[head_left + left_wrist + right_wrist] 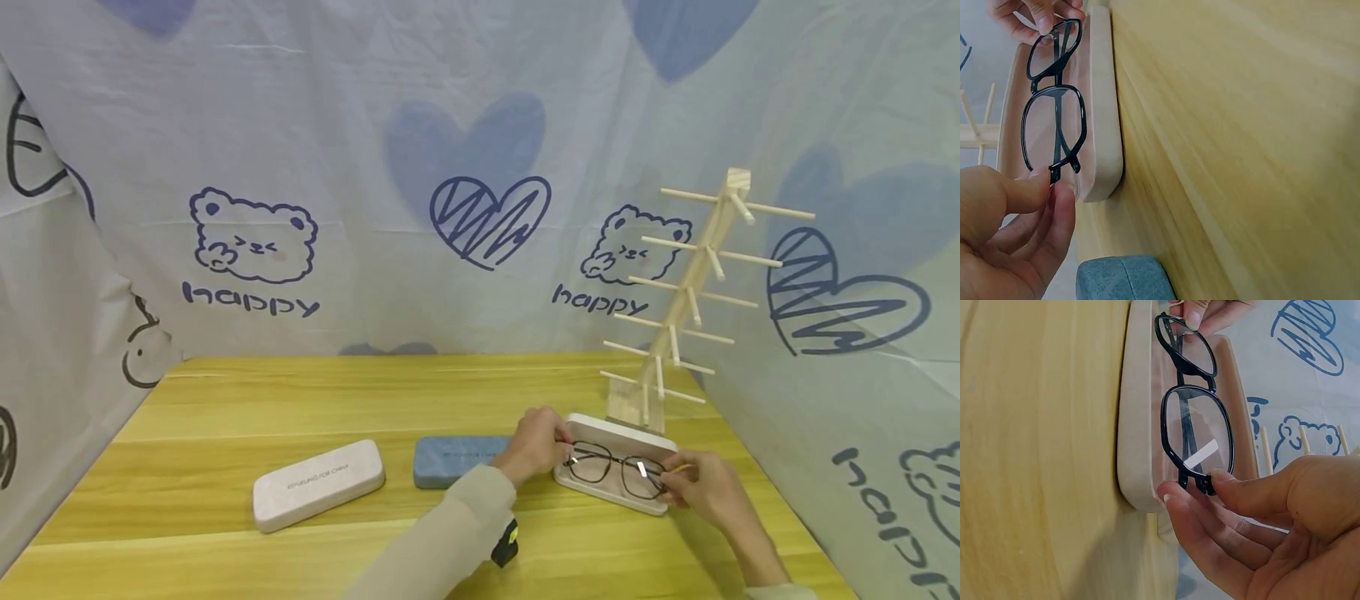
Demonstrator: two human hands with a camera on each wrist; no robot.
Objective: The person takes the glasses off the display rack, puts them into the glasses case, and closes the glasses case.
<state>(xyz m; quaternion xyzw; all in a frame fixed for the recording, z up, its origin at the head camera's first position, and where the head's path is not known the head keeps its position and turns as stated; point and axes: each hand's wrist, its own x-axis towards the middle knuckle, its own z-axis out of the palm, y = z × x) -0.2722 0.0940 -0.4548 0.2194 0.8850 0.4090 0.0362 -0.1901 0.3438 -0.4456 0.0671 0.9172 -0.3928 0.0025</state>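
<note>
A pair of black-framed eyeglasses (617, 463) with folded temples is held over an open eyeglass case (611, 495) with a pinkish lining. My left hand (535, 446) pinches one outer end of the frame between thumb and fingers. At the opposite end, my right hand (703, 487) pinches the frame by its hinge. In the left wrist view the glasses (1055, 94) overlap the case's lining, and the left thumb and fingertips sit at the near hinge. The right wrist view shows a white reflection on the near lens (1200, 453).
Left of the open case lies a closed blue case (450, 461), partly behind the left forearm. A closed white case (318, 485) is farther left on the wooden table (300, 400). Behind the open case stands a wooden rack (693, 283) with several pegs. Printed cloth (360, 167) surrounds the table.
</note>
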